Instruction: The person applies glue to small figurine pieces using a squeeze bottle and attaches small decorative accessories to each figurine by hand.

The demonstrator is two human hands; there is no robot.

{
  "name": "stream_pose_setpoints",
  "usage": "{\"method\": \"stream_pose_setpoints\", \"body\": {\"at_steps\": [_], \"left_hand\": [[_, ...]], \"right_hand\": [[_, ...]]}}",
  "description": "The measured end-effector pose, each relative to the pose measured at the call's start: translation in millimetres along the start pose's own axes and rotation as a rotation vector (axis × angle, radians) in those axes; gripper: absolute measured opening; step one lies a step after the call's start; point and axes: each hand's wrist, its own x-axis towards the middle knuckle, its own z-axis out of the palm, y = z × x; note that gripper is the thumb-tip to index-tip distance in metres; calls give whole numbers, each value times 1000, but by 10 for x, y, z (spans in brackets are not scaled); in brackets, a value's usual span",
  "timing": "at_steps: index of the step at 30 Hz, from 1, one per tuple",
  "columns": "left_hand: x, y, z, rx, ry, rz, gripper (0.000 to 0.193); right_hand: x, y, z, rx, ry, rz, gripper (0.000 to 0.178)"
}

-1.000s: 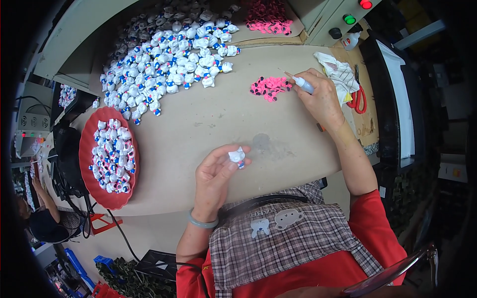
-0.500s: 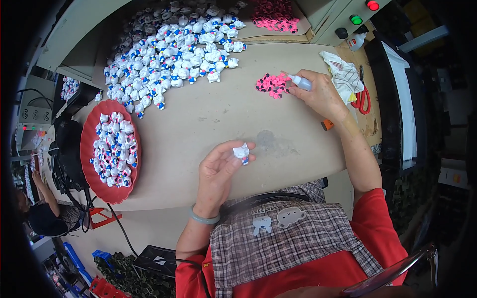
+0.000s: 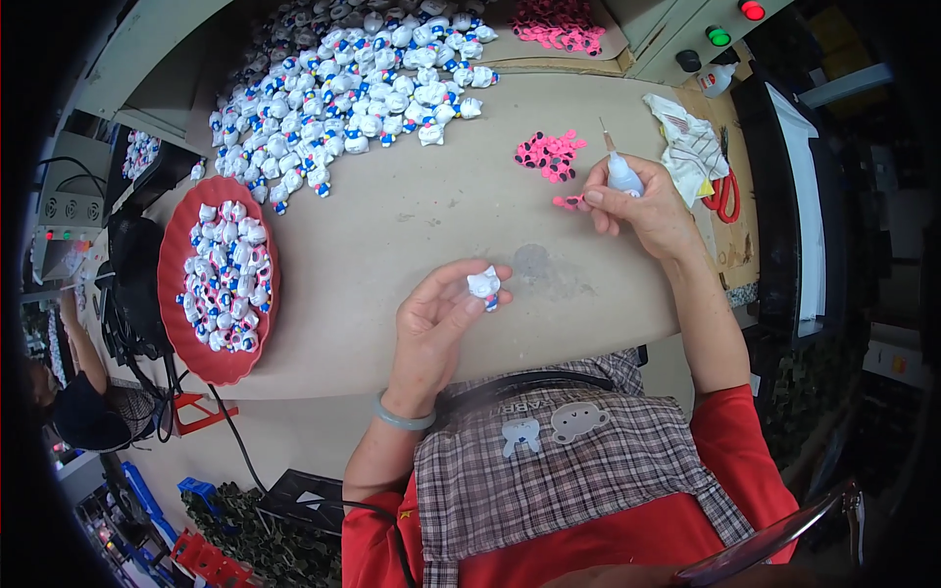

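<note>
My left hand (image 3: 441,314) holds a small white figurine (image 3: 483,285) with blue and red marks between thumb and fingertips, above the table's near edge. My right hand (image 3: 639,208) grips a small glue bottle (image 3: 620,174) with a thin needle tip pointing up, and its fingertips pinch a small pink bow piece (image 3: 569,202). A little heap of pink bow pieces (image 3: 549,155) lies on the table just left of that hand.
A big pile of white figurines (image 3: 343,83) covers the far left of the table. A red tray (image 3: 178,284) at left holds more figurines. A cloth (image 3: 683,147), red scissors (image 3: 723,196) and a box of pink pieces (image 3: 564,24) lie at right and back.
My right hand has lifted off the pink heap toward me with a pink piece in its fingertips and the bottle tipped up. My left hand kept the figurine nearly still.
</note>
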Motion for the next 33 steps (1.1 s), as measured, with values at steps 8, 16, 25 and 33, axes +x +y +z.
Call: {"method": "stream_pose_setpoints", "body": {"at_steps": [8, 16, 25, 33], "left_hand": [[12, -4, 14, 16, -25, -12, 31], [13, -24, 56, 66, -13, -36, 32], [5, -51, 74, 105, -3, -10, 33], [-1, -33, 116, 171, 14, -12, 36]], "right_hand": [[-218, 145, 347, 256, -164, -8, 10], [-347, 197, 552, 327, -190, 33, 8], [-415, 200, 659, 315, -193, 31, 8], [-413, 183, 652, 230, -191, 55, 7]]}}
